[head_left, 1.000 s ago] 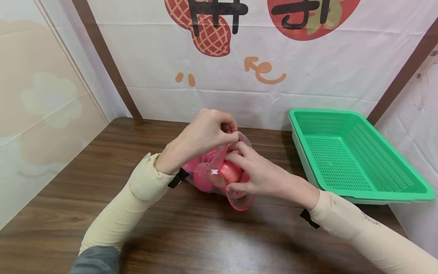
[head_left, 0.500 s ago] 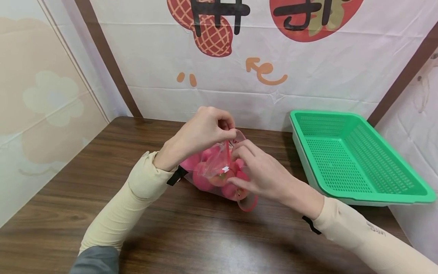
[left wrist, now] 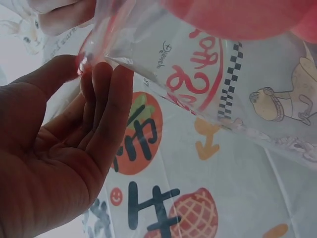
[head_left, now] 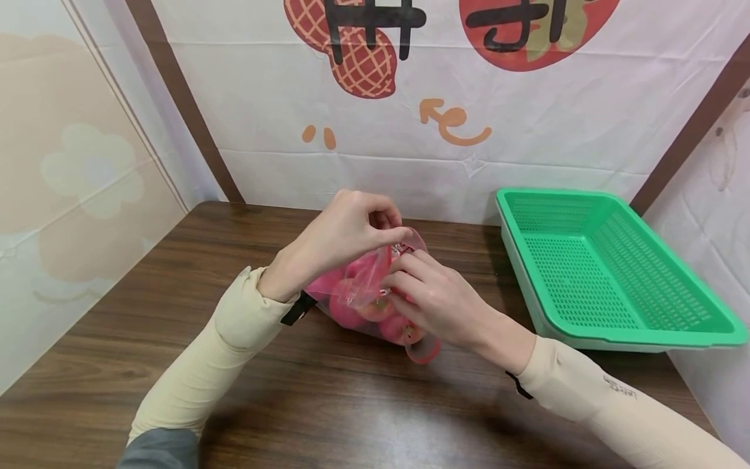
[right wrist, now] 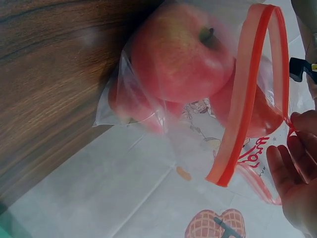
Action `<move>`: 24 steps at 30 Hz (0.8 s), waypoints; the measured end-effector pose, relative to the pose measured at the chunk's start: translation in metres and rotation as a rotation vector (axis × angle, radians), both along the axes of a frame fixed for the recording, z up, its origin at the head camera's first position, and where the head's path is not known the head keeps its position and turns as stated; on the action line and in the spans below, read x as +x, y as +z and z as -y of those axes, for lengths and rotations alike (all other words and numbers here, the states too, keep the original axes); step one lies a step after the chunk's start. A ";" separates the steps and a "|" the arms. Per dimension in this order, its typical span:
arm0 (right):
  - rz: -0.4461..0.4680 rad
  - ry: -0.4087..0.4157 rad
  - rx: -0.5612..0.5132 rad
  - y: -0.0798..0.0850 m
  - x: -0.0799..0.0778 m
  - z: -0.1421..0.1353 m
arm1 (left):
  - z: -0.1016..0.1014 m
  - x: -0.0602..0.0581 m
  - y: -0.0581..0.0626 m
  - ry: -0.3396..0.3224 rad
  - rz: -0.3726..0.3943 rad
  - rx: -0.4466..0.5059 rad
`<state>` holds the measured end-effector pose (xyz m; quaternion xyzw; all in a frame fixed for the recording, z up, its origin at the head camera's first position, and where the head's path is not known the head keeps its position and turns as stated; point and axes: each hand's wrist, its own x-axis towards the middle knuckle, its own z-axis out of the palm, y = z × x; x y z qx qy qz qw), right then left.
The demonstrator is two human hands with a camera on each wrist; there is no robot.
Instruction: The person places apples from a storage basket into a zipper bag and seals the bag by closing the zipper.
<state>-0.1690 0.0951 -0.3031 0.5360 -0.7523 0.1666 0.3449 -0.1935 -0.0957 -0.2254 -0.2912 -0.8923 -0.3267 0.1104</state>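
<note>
A clear zipper bag (head_left: 363,329) with a pinkish-red rim lies on the table, filled with several red apples (head_left: 346,314). My left hand (head_left: 346,231) pinches the bag's upper edge between thumb and fingers, as the left wrist view also shows. Close on its right, my right hand (head_left: 439,296) has its fingers curled at the bag's red zip edge, the white slider (head_left: 384,292) right at its fingertips. In the right wrist view, the red zip strip (right wrist: 242,99) stands apart in a loop in front of an apple (right wrist: 181,54); that hand (right wrist: 299,203) shows at the right edge.
To the right, a green basket (head_left: 521,270) with perforated walls stands by the back of the dark wooden table (head_left: 281,404). A white printed cloth (head_left: 351,172) hangs behind, and another sheet (head_left: 99,273) closes the left side.
My right hand's fingers, spread half a second ago, have closed in at the slider. The slider and nearby zip edge have shifted slightly since a second ago. My left hand keeps its pinch.
</note>
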 end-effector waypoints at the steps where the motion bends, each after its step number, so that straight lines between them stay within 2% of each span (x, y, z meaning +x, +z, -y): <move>1: -0.003 0.008 -0.007 0.000 0.000 0.000 | 0.001 0.002 0.000 0.000 0.004 0.007; 5: 0.008 0.026 -0.019 0.000 0.000 0.000 | 0.007 0.009 0.001 0.003 -0.017 0.031; 10: 0.029 0.021 -0.013 -0.001 0.002 0.000 | 0.017 0.021 -0.004 -0.011 -0.101 0.023; 18: 0.061 -0.013 -0.018 0.000 0.002 0.000 | 0.024 0.047 -0.014 -0.039 -0.228 -0.118; 24: 0.112 0.017 -0.032 0.000 0.002 0.001 | 0.027 0.060 -0.027 -0.059 -0.287 -0.189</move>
